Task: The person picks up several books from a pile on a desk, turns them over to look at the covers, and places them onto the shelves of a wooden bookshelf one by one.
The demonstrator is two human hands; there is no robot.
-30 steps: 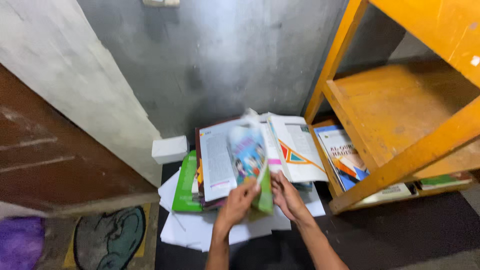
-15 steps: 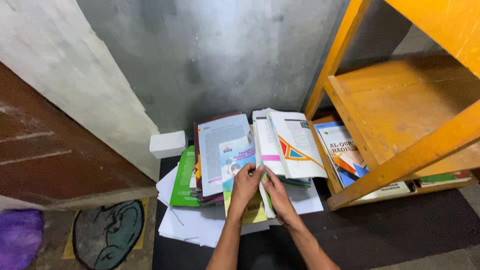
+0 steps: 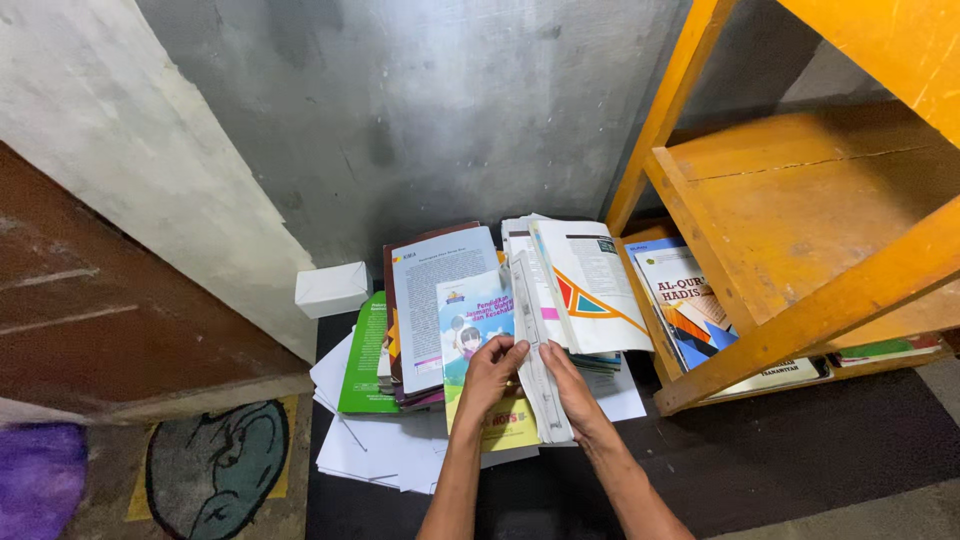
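Note:
My left hand (image 3: 490,376) rests flat on a colourful paperback (image 3: 476,318) with a blue and yellow cover, lying on a heap of books on the floor. My right hand (image 3: 572,390) presses against the edge of a thick white book (image 3: 534,340) standing on its side beside the paperback. Behind it a book with an orange and teal pattern (image 3: 588,285) leans open. A pale blue book (image 3: 432,290) and a green book (image 3: 366,355) lie to the left in the heap.
An orange wooden shelf (image 3: 800,240) stands at the right, with books (image 3: 690,305) under its lowest board. A small white box (image 3: 332,288) sits against the grey wall. Loose white papers (image 3: 370,455) spread under the heap. A brown door (image 3: 90,320) and a mat (image 3: 215,470) are at left.
The colourful paperback, held up and blurred a second ago, has been lowered flat onto the heap. Both hands have moved down onto the books.

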